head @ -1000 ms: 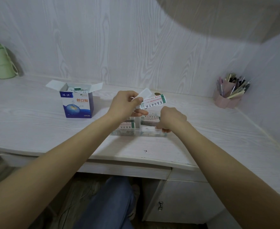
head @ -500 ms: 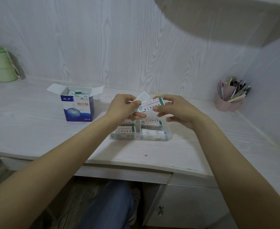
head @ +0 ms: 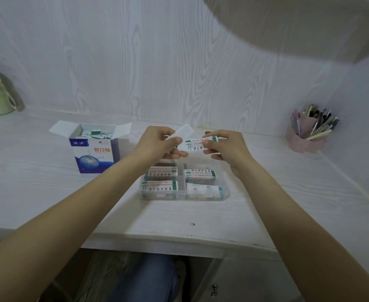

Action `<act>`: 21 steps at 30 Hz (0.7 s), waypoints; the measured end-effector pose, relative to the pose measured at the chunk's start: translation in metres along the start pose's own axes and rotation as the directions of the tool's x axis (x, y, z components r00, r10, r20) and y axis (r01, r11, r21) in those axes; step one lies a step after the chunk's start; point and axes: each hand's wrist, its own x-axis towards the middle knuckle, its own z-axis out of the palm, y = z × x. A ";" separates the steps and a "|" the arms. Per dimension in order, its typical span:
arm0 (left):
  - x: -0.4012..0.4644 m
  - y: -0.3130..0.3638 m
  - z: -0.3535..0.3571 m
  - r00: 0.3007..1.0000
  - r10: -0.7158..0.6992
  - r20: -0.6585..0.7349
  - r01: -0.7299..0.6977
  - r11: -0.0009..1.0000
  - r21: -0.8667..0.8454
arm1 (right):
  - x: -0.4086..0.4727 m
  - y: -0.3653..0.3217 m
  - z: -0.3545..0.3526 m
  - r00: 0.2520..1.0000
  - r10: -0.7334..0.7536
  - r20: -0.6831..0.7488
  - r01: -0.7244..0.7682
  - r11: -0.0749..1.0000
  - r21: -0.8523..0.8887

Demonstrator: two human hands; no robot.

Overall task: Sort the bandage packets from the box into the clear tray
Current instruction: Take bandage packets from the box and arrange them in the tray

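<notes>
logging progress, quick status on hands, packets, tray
Left hand and right hand both pinch one bandage packet above the clear tray. Tray holds packets in four compartments. Box open, more inside. Nothing in the way.

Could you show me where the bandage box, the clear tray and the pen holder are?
bandage box (head: 95, 156), head view, on its printed front face.
clear tray (head: 224, 194), head view, on its bare right wall.
pen holder (head: 303, 141), head view, on its pink front side.

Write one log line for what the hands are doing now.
left hand: holds white bandage packets | right hand: pinches printed packet | clear plastic tray: below
</notes>
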 end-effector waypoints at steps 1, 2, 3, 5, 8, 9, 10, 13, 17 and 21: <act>0.004 -0.001 -0.001 1.000 0.002 -0.010 -0.002 1.000 0.014 | 0.005 0.002 0.000 1.000 0.007 -0.025 -0.007 1.000 0.015; 0.008 -0.002 -0.003 1.000 0.005 -0.029 -0.004 1.000 0.029 | 0.010 0.005 -0.001 0.998 0.014 -0.064 -0.013 1.000 0.026; 0.012 -0.002 -0.005 0.998 0.013 -0.057 -0.010 0.999 0.042 | 0.016 0.008 -0.003 0.994 0.024 -0.106 -0.021 0.999 0.026; 0.020 -0.004 -0.009 0.991 0.034 -0.125 -0.027 0.998 0.063 | 0.025 0.014 -0.004 0.986 0.056 -0.156 -0.063 0.997 -0.038; 0.028 -0.006 -0.012 0.978 0.064 -0.201 -0.046 0.994 0.097 | 0.034 0.022 0.000 0.983 0.075 -0.168 -0.118 0.957 -0.264; 0.030 -0.007 -0.012 0.976 0.071 -0.207 -0.050 0.994 0.101 | 0.036 0.024 0.002 0.985 0.065 -0.162 -0.117 0.935 -0.335; 0.031 -0.008 -0.012 0.976 0.072 -0.207 -0.052 0.993 0.102 | 0.038 0.025 0.005 0.987 0.060 -0.146 -0.115 0.910 -0.398; 0.034 -0.010 -0.011 0.979 0.069 -0.191 -0.049 0.993 0.111 | 0.040 0.025 0.014 0.995 0.080 -0.061 -0.100 0.815 -0.570; 0.036 -0.011 -0.012 0.980 0.072 -0.183 -0.051 0.992 0.116 | 0.043 0.018 0.019 0.998 0.069 -0.014 -0.061 0.745 -0.664; 0.037 -0.013 -0.012 0.981 0.075 -0.177 -0.056 0.992 0.111 | 0.042 0.019 0.023 0.995 0.085 0.049 -0.021 0.673 -0.740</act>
